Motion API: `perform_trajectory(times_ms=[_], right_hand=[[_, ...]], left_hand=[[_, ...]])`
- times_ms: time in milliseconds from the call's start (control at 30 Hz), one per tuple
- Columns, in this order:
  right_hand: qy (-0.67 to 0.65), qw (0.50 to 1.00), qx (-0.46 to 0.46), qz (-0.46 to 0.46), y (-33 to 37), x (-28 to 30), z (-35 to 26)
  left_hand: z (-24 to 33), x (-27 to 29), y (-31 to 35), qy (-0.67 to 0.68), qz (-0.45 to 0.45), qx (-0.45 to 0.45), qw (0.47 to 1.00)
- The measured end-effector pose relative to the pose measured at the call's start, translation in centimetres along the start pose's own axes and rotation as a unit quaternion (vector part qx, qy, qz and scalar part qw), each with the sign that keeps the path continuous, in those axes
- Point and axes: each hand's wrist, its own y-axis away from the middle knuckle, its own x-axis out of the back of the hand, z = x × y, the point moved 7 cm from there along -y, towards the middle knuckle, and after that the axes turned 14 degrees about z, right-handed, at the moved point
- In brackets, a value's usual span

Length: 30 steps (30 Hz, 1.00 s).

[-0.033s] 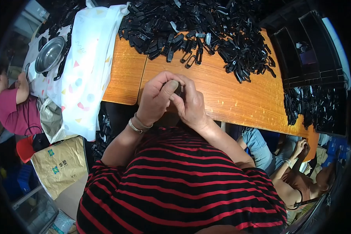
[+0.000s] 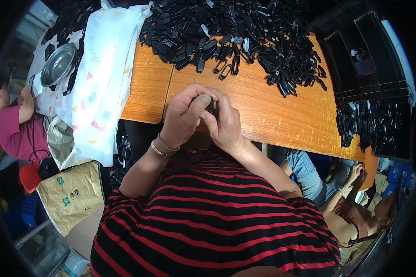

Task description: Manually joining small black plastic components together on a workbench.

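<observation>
My left hand [image 2: 182, 115] and my right hand [image 2: 227, 122] meet over the near edge of the wooden table [image 2: 272, 117]. Both have their fingers curled and pinched together. Between them shows a bit of something small and dark [image 2: 211, 107]; the fingers hide most of it, so its kind cannot be made out. Beyond my hands lies a big heap of black plastic clip-like pieces [image 2: 226, 27]. A few loose pieces with open loops [image 2: 225, 71] lie at the heap's near edge.
At the left, a patterned white cloth [image 2: 101, 83] hangs over the table beside a metal bowl [image 2: 59, 64]. A black crate [image 2: 365, 60] stands at right, with more black pieces [image 2: 356, 122] near it. Other people sit at left [image 2: 21, 129] and right [image 2: 356, 212]. A brown sack [image 2: 74, 196] is lower left.
</observation>
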Motion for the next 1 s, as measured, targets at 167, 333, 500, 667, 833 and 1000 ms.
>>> perform_trajectory(times_ms=[167, 333, 500, 667, 833, 1000], right_hand=[[-0.045, 0.992, -0.068, -0.094, -0.2, -2.0, -0.1], [0.017, 0.988, 0.068, -0.140, -1.5, -1.4, 1.9], [0.247, 0.954, 0.100, -0.135, -5.8, 1.3, 4.5], [0.310, 0.919, 0.151, -0.192, -7.1, 0.4, 6.9], [0.311, 0.902, 0.198, -0.225, -7.0, -0.3, 6.9], [0.311, 0.905, 0.163, -0.241, -6.2, 0.8, 7.2]], left_hand=[[0.6, 2.4, 0.4, -0.054, 0.033, 0.037, 0.997], [2.4, 13.2, 4.8, -0.452, 0.029, 0.039, 0.891], [5.2, 15.4, 7.2, -0.682, -0.012, -0.094, 0.725], [4.7, 7.2, 0.7, -0.552, 0.025, -0.266, 0.790], [1.7, 1.0, -6.0, -0.570, -0.077, -0.388, 0.720], [-1.2, -0.5, -9.3, -0.605, -0.162, -0.421, 0.656]])
